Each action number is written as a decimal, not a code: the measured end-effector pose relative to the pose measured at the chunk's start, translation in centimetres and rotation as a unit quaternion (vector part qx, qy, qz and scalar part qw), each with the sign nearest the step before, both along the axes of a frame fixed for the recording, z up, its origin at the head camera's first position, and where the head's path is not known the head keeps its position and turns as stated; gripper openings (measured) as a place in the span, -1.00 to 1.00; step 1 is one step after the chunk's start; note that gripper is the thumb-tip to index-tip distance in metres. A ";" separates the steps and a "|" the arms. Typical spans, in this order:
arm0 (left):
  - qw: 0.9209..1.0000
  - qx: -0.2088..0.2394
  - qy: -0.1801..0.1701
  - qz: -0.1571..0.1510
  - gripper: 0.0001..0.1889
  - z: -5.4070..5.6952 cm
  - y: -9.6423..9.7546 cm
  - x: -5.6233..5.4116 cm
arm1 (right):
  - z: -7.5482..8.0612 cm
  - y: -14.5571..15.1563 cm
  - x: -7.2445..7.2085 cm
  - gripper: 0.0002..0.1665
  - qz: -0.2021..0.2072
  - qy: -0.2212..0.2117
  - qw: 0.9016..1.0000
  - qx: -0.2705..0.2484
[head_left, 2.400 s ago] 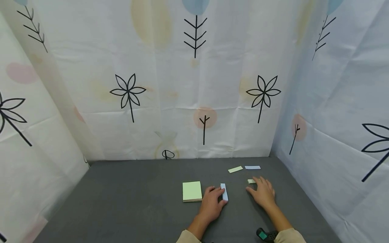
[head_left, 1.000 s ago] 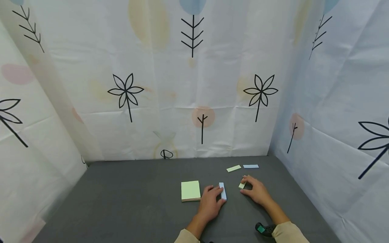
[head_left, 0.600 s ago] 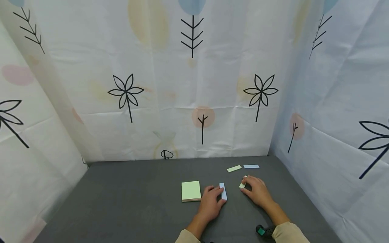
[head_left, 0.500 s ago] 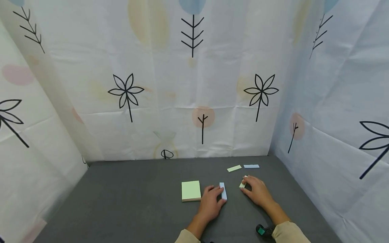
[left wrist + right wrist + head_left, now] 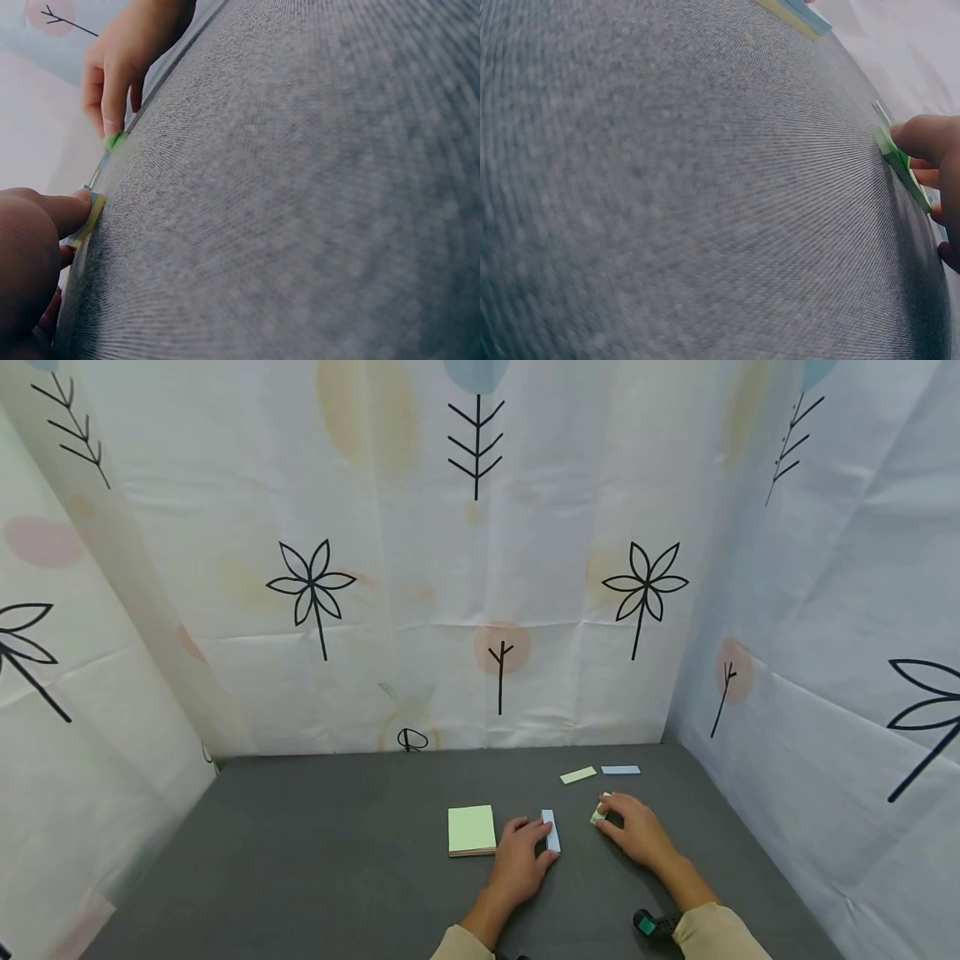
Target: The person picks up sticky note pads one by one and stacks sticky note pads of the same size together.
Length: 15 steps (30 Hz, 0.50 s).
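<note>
My left hand (image 5: 517,860) holds a narrow sticky-note pad (image 5: 551,832) with a blue top between thumb and fingers on the grey table. In the left wrist view, that pad (image 5: 91,217) shows a yellow layer under the blue. Farther right, my right hand (image 5: 637,828) pinches a narrow pale green sticky-note pad (image 5: 597,817), partly hidden by the fingers. The right wrist view shows this green pad (image 5: 904,166) low over the table, its near end slightly fanned, with the thumb on it. A gap separates the two pads.
A square stack of light green sticky notes (image 5: 472,830) lies just left of my left hand. Behind the hands lie a loose pale green strip (image 5: 578,775) and a blue strip (image 5: 621,770). A dark wrist device (image 5: 654,925) sits at my right wrist. Patterned curtains (image 5: 480,568) border the table.
Since the earliest frame, my right hand has moved a little left and taken the green pad between thumb and fingers, turning it at an angle. My left hand stays on the blue-topped pad.
</note>
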<state>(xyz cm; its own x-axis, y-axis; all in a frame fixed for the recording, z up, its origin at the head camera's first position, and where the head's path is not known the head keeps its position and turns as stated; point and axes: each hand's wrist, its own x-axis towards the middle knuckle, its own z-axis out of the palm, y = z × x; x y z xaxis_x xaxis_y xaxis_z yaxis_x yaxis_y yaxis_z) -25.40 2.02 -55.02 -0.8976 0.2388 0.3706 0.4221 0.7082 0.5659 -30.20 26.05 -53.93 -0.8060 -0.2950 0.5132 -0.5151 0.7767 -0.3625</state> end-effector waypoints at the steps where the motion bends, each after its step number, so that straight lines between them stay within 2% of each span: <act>1: 1.000 0.001 0.000 0.001 -0.56 0.0 0.0 0.0 | 0.0 0.0 0.0 -0.84 0.001 0.000 1.000 -0.003; 8: 1.000 0.000 0.008 0.006 -0.57 0.0 -0.1 -0.1 | 0.1 -0.2 -0.2 -0.82 0.019 -0.005 0.999 -0.051; 15: 1.000 0.000 0.000 0.002 -0.56 -0.2 0.0 0.0 | -0.2 -0.2 -0.4 -0.71 -0.014 -0.003 0.998 -0.064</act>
<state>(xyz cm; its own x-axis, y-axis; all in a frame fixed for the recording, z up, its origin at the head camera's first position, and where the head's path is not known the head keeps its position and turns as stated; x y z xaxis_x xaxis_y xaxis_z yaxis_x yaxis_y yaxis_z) -25.44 2.00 -55.19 -0.8980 0.2359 0.3713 0.4202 0.7097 0.5654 -30.65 25.87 -54.11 -0.8160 -0.2046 0.5406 -0.4914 0.7380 -0.4624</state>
